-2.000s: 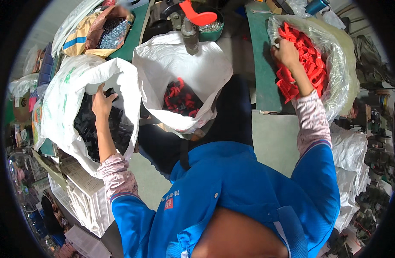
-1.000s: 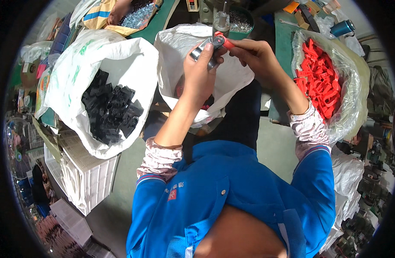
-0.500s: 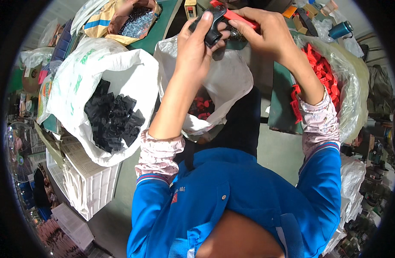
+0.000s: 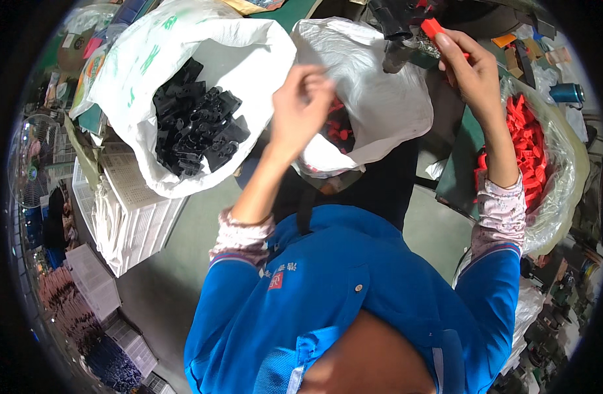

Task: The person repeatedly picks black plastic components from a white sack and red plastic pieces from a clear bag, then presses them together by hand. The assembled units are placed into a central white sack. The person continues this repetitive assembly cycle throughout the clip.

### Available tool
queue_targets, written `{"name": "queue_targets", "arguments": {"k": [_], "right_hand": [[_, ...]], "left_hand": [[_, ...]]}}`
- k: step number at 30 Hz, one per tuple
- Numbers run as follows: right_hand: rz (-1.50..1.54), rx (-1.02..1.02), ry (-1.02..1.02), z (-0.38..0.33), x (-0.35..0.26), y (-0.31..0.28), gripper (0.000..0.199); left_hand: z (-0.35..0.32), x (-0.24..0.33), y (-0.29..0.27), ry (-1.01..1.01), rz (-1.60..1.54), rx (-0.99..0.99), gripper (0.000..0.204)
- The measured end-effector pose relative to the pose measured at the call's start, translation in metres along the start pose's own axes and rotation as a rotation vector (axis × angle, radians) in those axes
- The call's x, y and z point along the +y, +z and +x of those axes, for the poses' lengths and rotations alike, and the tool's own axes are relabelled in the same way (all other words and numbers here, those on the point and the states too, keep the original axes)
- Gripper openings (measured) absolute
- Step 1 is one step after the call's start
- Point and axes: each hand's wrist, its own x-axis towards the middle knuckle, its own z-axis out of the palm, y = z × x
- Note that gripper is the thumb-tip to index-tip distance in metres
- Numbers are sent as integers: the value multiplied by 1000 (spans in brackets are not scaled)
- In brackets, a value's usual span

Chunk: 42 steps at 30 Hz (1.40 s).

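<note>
Left hand (image 4: 301, 108): We saw it blurred, with the fingers curled, in front of the left edge of the middle bag. Half a second before, it held a black part high beside the red one; now it was lower and well apart from both. We could not tell if anything was between its fingers.
Right hand (image 4: 475, 69): Its thumb and fingers were pinched together on a red part (image 4: 433, 28), as in the previous frame, but the two hands were no longer together.
Black part (image 4: 390, 20): It was at the upper edge, over a grey post (image 4: 396, 58) and near the red part. We could not tell if these two parts were joined.
Left white bag (image 4: 127, 65): It still held the black pieces (image 4: 196, 121).
Middle white bag (image 4: 400, 105): Inside we saw red and dark pieces (image 4: 339, 125), partly in shadow.
Clear bag (image 4: 564, 197): On the right, it held loose red pieces (image 4: 528, 144), less covered by the forearm than before.
View: The whole scene had shifted to the right, and the paper bag (image 4: 255, 5) was now mostly cut off above.
</note>
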Motion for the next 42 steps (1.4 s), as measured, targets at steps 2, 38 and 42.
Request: {"name": "queue_targets", "arguments": {"k": [2, 38, 42], "right_hand": [[142, 69, 102, -14, -7, -1, 41], [586, 43, 474, -77, 32, -40, 26], [622, -66, 440, -51, 14, 0, 21]], "left_hand": [[-19, -19, -42, 18, 412, 110, 21], [22, 12, 70, -522, -1104, -324, 27], [26, 20, 66, -506, -1002, -251, 27]]}}
